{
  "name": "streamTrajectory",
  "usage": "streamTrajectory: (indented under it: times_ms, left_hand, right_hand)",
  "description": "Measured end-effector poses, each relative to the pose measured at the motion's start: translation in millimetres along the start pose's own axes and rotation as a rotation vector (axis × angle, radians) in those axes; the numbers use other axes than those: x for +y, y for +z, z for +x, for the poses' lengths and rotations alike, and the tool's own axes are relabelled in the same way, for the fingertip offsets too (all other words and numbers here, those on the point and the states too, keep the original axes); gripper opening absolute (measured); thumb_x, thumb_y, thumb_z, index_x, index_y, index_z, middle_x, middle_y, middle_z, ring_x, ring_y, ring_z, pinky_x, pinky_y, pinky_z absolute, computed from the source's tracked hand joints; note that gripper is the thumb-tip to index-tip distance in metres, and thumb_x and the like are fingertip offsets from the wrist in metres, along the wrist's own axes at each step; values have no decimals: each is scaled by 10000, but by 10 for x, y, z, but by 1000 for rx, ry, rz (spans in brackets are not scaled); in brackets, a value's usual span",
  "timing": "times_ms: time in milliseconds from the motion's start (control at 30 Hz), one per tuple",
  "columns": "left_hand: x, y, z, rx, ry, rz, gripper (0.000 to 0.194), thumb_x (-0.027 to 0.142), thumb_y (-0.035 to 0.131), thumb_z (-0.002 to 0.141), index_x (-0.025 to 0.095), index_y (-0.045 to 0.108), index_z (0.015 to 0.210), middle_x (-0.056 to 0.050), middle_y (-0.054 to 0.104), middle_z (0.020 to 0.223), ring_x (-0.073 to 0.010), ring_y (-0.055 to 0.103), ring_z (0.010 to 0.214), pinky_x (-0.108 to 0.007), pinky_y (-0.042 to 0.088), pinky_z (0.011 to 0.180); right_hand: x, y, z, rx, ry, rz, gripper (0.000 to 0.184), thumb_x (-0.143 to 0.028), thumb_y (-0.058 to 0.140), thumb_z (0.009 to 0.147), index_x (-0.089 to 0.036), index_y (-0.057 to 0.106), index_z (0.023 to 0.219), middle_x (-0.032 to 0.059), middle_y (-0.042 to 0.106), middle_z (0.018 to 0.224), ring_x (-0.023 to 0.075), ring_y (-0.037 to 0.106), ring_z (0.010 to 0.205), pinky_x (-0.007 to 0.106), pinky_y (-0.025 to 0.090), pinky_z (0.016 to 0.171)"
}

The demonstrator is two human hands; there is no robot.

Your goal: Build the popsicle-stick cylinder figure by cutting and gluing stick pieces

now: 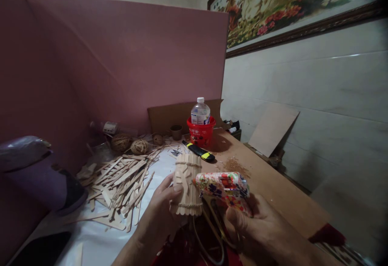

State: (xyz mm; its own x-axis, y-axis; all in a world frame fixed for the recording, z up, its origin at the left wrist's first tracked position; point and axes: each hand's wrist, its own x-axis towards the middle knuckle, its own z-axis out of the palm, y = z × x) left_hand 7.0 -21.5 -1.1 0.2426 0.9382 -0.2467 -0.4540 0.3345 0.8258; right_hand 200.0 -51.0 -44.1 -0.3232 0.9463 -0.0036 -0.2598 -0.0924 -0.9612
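Observation:
My left hand is wrapped round a holder made of wooden craft sticks, its thumb lying across the front. Twine bands circle the holder near its top and bottom, and small stick pieces form a raised pattern between them. In my right hand is a hot glue gun with a flowered covering. Its orange nozzle points left and meets, or nearly meets, the holder's right side; I cannot tell which. A cord loops below the two hands.
Loose craft sticks lie heaped on the left, with balls of twine behind. A utility knife rests before a red bucket holding a plastic bottle. A purple bin-like container stands far left; pink panels rise behind.

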Motion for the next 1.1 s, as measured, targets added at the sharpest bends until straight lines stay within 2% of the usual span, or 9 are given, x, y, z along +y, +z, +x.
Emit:
streamTrajectory:
  times_ms: [100, 233, 333, 467, 633, 800, 1000, 1100]
  left_hand:
    - [-1, 1, 2, 1, -8, 4, 417, 216, 633, 692, 209, 581, 1106, -58, 710, 918, -194, 666, 696, -284, 525, 577]
    - [9, 16, -8, 5, 5, 7, 395, 210, 639, 682, 195, 593, 1074, -54, 709, 867, -190, 665, 669, -262, 513, 539]
    - [8, 18, -6, 3, 13, 0, 393, 197, 629, 686, 195, 587, 1077, -43, 706, 812, -181, 654, 627, -254, 503, 509]
    - [-10, -2, 12, -14, 24, 11, 382, 209, 612, 713, 185, 577, 1092, -60, 708, 849, -181, 640, 608, -270, 504, 497]
    - [-27, -20, 26, -15, 20, 5, 367, 218, 622, 712, 196, 589, 1076, -61, 704, 895, -192, 656, 690, -280, 521, 570]
    - [-23, -25, 30, -21, 17, 4, 367, 229, 628, 710, 193, 588, 1073, -52, 696, 845, -185, 645, 651, -270, 507, 530]
    - [-19, -25, 36, 17, 10, -4, 358, 208, 639, 694, 202, 596, 1050, -47, 703, 874, -197, 662, 721, -295, 535, 607]
    - [-21, -28, 41, -7, 14, 6, 361, 223, 642, 690, 197, 595, 1047, -44, 696, 839, -197, 653, 672, -289, 522, 546]
  right_hand:
    - [17, -11, 0, 17, -19, -8, 445, -505, 698, 747, -150, 607, 1000, -23, 516, 636, 79, 459, 521, 196, 418, 503]
    - [1, -8, 10, -27, -8, -46, 426, -533, 682, 747, -146, 632, 918, -30, 501, 598, 76, 442, 503, 196, 411, 492]
    - [-26, 15, 16, -26, -35, -69, 436, -534, 677, 753, -151, 633, 958, -29, 507, 591, 84, 463, 521, 197, 423, 502]
    - [-63, 57, 15, -16, -50, -85, 414, -525, 668, 766, -154, 638, 947, -33, 504, 564, 85, 464, 485, 207, 431, 482]
    - [-100, 85, 8, 74, -91, -71, 358, -484, 687, 765, -180, 632, 946, 27, 622, 735, 131, 567, 630, 250, 488, 597]
    - [-141, 85, 15, 5, -13, -120, 452, -552, 691, 724, -152, 646, 930, -12, 554, 594, 97, 486, 497, 215, 434, 481]
    - [-182, 90, 9, -30, -57, -122, 422, -519, 702, 732, -148, 644, 923, -10, 540, 622, 88, 469, 516, 191, 377, 469]
    - [-147, 76, 22, -31, -35, -99, 412, -525, 695, 737, -149, 630, 894, -24, 513, 608, 71, 435, 492, 177, 351, 450]
